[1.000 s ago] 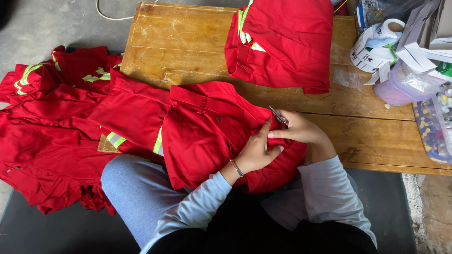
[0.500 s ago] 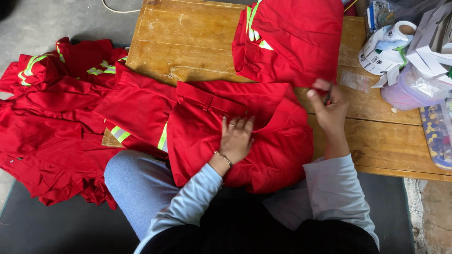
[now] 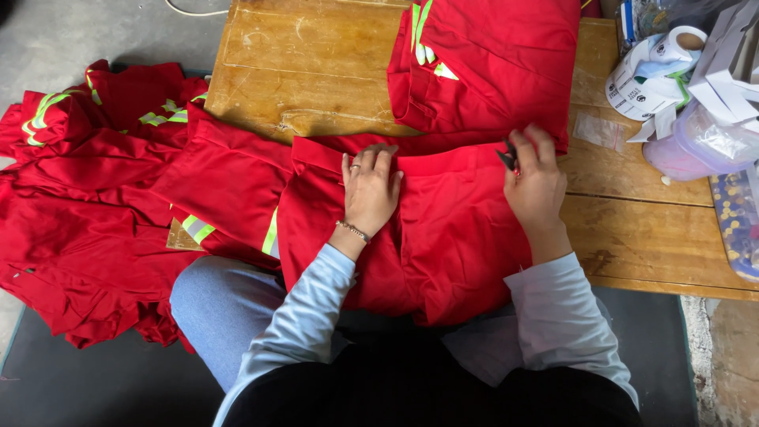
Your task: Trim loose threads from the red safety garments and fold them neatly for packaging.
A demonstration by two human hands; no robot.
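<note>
A red work garment (image 3: pixel 443 229) with yellow-green reflective strips lies spread over the near edge of a low wooden table (image 3: pixel 316 71) and my lap. My left hand (image 3: pixel 370 190) lies flat on its upper middle, fingers together, pressing the cloth. My right hand (image 3: pixel 534 178) rests on the garment's upper right corner and is closed on a small dark tool, likely thread snips (image 3: pixel 508 156), whose tip shows by my thumb. A folded red garment (image 3: pixel 490 63) lies on the table just beyond both hands.
A heap of red garments (image 3: pixel 87 205) with reflective strips covers the floor at the left. At the right stand a roll of labels (image 3: pixel 656 71), a translucent plastic tub (image 3: pixel 696 142), a small clear bag (image 3: pixel 599 130) and a box of small coloured pieces (image 3: pixel 739 229).
Both hands were bunched together on the garment's right side. They have spread apart: the left hand now lies flat at the middle, the right hand has moved to the upper right corner, and the garment lies flatter.
</note>
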